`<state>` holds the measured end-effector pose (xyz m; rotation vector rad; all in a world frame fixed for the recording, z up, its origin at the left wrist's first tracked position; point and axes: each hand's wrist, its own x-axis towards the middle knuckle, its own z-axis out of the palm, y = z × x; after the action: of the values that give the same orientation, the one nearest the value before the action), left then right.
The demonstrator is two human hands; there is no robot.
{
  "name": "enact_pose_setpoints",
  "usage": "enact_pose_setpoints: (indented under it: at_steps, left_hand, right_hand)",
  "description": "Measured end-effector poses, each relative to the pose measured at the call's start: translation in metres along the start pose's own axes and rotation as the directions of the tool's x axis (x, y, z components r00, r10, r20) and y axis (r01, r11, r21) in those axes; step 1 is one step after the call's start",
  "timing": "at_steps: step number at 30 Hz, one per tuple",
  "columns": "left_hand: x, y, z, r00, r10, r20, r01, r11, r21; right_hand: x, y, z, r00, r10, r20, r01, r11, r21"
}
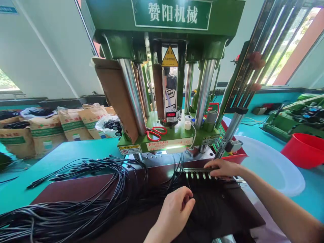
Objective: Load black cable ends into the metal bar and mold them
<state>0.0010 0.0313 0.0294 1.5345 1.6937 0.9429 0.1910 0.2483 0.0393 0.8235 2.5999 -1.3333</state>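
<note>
My right hand [224, 168] is at the right end of a narrow metal bar [193, 170], its fingers closed over the edge. A row of several small shiny connector ends [198, 176] sticks out along the bar's near side. In front of it my left hand [176, 211] is raised with the fingers curled together and the thumb against them. What that pinch holds, if anything, is hidden. Black cables [121, 189] lie in a thick bundle to the left of my left hand, and a few run up to the bar's left end [178, 168].
A green press [164, 135] stands ahead, with red-handled scissors [156, 133] and white rolls [187, 125] on its ledge. Cardboard [116, 98] leans on its left column. Paper sacks [47, 131] are at the left; a white tub [268, 165] and red bucket [303, 150] at the right.
</note>
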Motion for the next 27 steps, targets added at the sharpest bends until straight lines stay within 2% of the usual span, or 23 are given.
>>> enact_pose_setpoints:
  at_steps: [4, 7, 10, 13, 15, 19, 23, 27]
  left_hand:
    - [-0.005, -0.012, -0.017, 0.999, -0.027, -0.045, 0.027, 1.000, 0.004]
    - [0.002, -0.028, -0.029, 0.991, -0.039, -0.127, 0.025, 0.994, -0.110]
    - [0.026, -0.047, -0.040, 0.969, -0.123, -0.212, 0.042, 0.935, -0.351]
    - [0.064, -0.060, -0.048, 0.913, -0.305, -0.271, 0.100, 0.811, -0.576]
    - [0.091, -0.063, -0.050, 0.882, -0.396, -0.257, 0.127, 0.722, -0.680]
    - [0.126, -0.056, -0.051, 0.888, -0.422, -0.182, 0.141, 0.627, -0.766]
    - [0.139, -0.051, -0.052, 0.881, -0.447, -0.153, 0.164, 0.593, -0.788]
    - [0.143, -0.059, -0.049, 0.868, -0.489, -0.083, 0.209, 0.512, -0.833]
  right_hand:
    - [0.036, -0.003, -0.009, 0.991, -0.126, -0.036, 0.119, 0.980, -0.161]
    - [0.047, 0.003, -0.002, 0.977, -0.177, -0.118, 0.140, 0.953, -0.269]
    - [0.048, 0.012, 0.011, 0.961, -0.195, -0.195, 0.119, 0.931, -0.345]
    - [0.044, 0.017, 0.021, 0.943, -0.218, -0.251, 0.107, 0.914, -0.391]
    - [0.042, 0.017, 0.025, 0.934, -0.229, -0.275, 0.102, 0.907, -0.409]
    - [0.041, 0.010, 0.025, 0.916, -0.249, -0.315, 0.106, 0.906, -0.410]
    - [0.054, 0.001, 0.019, 0.881, -0.276, -0.385, 0.117, 0.915, -0.387]
    - [0.092, -0.014, 0.011, 0.827, -0.291, -0.481, 0.123, 0.928, -0.351]
